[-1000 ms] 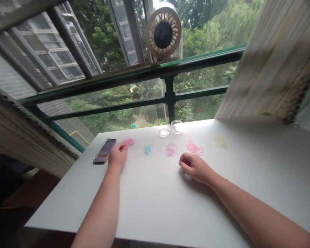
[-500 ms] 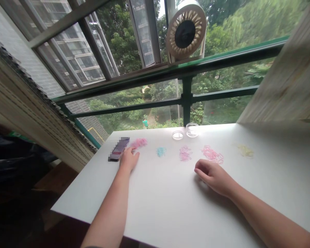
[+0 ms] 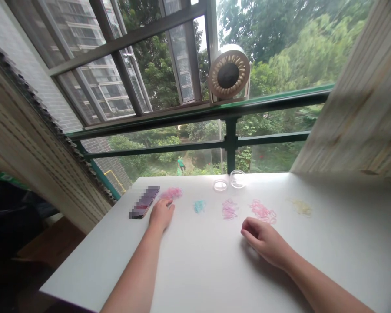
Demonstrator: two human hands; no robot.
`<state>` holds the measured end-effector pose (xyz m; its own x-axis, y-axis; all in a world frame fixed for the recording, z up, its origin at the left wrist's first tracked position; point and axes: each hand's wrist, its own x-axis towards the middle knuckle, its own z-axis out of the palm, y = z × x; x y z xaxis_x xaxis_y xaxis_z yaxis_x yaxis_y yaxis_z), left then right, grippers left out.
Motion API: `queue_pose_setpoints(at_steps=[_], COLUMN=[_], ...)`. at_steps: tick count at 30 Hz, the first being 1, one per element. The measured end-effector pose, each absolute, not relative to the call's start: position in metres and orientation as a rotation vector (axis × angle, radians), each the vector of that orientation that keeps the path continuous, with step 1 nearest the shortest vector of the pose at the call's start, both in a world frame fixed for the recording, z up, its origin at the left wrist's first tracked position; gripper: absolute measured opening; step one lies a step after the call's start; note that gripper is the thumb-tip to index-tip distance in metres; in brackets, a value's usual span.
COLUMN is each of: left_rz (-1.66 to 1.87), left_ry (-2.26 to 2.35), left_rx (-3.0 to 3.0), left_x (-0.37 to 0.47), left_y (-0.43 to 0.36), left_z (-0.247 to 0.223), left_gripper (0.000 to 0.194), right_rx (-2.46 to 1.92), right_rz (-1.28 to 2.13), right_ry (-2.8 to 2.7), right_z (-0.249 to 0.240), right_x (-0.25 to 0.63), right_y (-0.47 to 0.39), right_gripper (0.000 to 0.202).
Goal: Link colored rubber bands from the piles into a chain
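Several small heaps lie in a row on the white table [image 3: 189, 269]: dark pink [image 3: 172, 193], blue [image 3: 199, 206], purple-pink [image 3: 230, 209], pink [image 3: 263, 211] and yellow [image 3: 303, 207]. My left hand [image 3: 162, 213] rests at the near edge of the dark pink heap, fingers slightly apart, nothing seen in it. Just left of it lies a phone [image 3: 145, 201], partly pixelated. Curled with fingertips together, my right hand [image 3: 260, 237] rests on the table just in front of the pink heap; whether anything is inside it is hidden.
A clear round lid [image 3: 220, 185] and a clear round dish [image 3: 237, 179] stand at the table's back edge. Behind are a green railing [image 3: 231, 143] and a round fan [image 3: 229, 74]. Curtains hang on both sides. A person in green [image 3: 181, 164] is outside, far below.
The view has tilted up, so the table and heaps sit lower in the picture. Both hands keep nearly the same places beside the heaps.
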<state>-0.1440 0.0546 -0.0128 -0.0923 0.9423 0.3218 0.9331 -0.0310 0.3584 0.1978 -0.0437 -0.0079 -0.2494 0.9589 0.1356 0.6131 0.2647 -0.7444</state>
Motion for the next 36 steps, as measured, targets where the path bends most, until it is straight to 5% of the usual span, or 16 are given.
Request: queue_pose_setpoints(at_steps=[36], left_rz=[1.446], left_ry=[1.74], left_rx=[1.598], left_x=[-0.127], left_y=[0.052], left_z=[-0.012], left_gripper=[0.025], right_rx=[-1.385], right_rz=[0.776], right_ry=[-1.991], right_z=[-0.004], right_x=[0.2], right_y=[-0.044], right_gripper=[0.014])
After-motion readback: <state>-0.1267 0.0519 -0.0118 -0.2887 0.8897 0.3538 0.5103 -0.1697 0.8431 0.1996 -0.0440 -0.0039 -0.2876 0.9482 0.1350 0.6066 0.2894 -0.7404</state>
